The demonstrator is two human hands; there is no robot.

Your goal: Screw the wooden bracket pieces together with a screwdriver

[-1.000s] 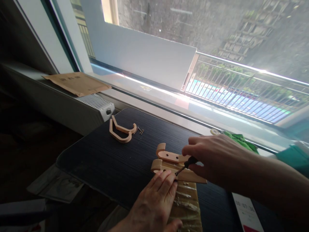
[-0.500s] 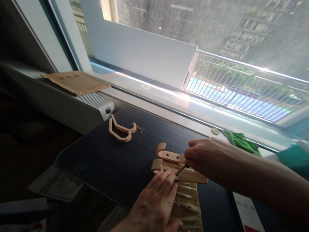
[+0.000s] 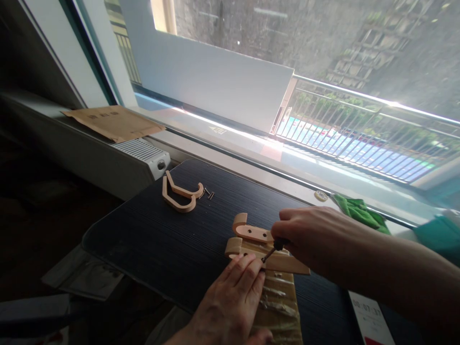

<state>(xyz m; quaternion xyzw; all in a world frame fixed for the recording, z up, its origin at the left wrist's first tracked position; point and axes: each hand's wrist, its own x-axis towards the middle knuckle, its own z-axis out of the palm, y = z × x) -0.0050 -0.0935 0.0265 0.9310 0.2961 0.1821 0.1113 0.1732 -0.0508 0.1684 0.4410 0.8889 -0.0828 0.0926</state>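
My left hand (image 3: pixel 232 294) lies with fingers stretched out over a light wooden hook (image 3: pixel 289 264), pressing it onto a block wrapped in shiny tape (image 3: pixel 282 309). My right hand (image 3: pixel 292 227) is closed around the dark handle of a screwdriver (image 3: pixel 276 246). Its shaft slants down to the hook, right beside my left fingertips; the tip and any screw there are too small to make out. Just behind lies a second wooden hook (image 3: pixel 257 234), with two dark holes showing. Its right end is hidden by my right hand.
Two more wooden hooks (image 3: pixel 179 207) lie on the dark table (image 3: pixel 143 239), beside several small screws (image 3: pixel 210 195). A phone with a timer (image 3: pixel 370 316) rests at the right. On the sill are a tape roll (image 3: pixel 320 195) and a green cloth (image 3: pixel 361 213). A brown envelope (image 3: pixel 115 123) lies at left.
My right hand has shifted slightly left and turned on the screwdriver, showing more of its dark handle. My left hand and the hooks look almost unmoved.
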